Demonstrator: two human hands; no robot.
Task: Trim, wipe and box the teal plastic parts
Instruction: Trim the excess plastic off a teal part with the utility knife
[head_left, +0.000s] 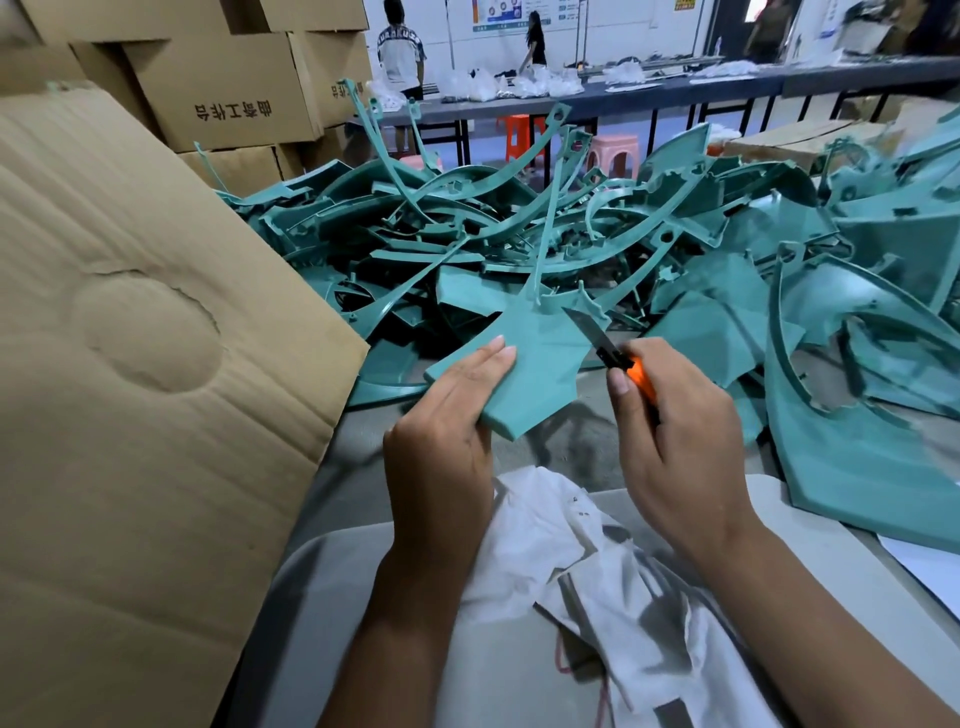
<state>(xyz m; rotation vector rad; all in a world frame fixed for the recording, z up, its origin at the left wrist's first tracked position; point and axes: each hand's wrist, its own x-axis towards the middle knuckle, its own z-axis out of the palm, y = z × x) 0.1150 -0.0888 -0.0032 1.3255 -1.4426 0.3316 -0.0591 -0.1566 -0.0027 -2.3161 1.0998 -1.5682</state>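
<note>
One teal part (524, 353) in left hand (441, 431), stem pointing away

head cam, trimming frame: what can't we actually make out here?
- Knife handle: mostly wrapped by the right hand; only the blade and an orange patch show.
- Underside of the held teal part: faces away; the left hand covers its near corner.
- Inside of the cardboard box: its flap blocks it, so boxed parts are unseen.
- Teal pile: the right side is motion-blurred and cut by the frame edge.
- White cloth: partly under both forearms.
</note>
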